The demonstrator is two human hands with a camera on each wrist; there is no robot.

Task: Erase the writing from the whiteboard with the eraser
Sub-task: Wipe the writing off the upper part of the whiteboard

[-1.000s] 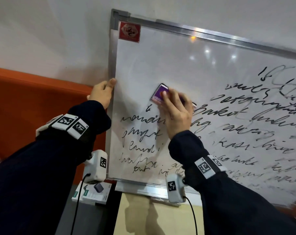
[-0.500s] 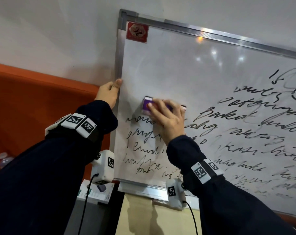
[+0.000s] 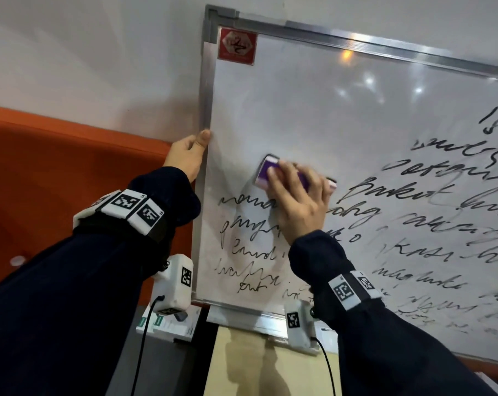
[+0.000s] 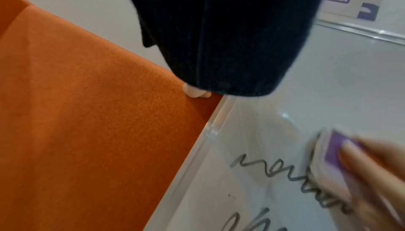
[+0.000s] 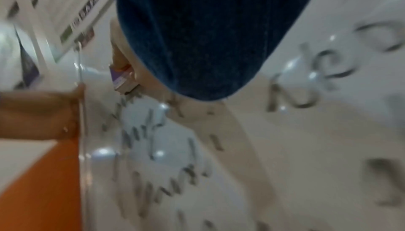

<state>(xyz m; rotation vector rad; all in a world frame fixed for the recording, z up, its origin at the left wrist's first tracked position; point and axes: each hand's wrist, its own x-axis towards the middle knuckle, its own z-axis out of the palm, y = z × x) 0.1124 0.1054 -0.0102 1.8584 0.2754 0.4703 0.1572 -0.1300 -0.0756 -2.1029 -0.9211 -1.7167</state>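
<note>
A metal-framed whiteboard (image 3: pixel 313 110) hangs on the wall, its upper left wiped, with black scrawled writing (image 3: pixel 250 230) across the lower left and right. My right hand (image 3: pixel 296 201) grips a purple and white eraser (image 3: pixel 266 170) flat against the board, just above the top line of writing at the left. The eraser (image 4: pixel 328 158) and right fingers (image 4: pixel 372 168) show blurred in the left wrist view, and the eraser (image 5: pixel 120 77) shows below the sleeve in the right wrist view. My left hand (image 3: pixel 189 154) grips the board's left frame edge, thumb on the front.
An orange padded panel (image 3: pixel 70 172) runs along the wall left of the board. A red sticker (image 3: pixel 236 46) sits in the board's top left corner. A metal tray ledge (image 3: pixel 242 318) lies under the board; a white box (image 3: pixel 167 327) sits below left.
My right hand has slid the eraser left and slightly down along the top line of writing. The left hand has kept its hold on the frame.
</note>
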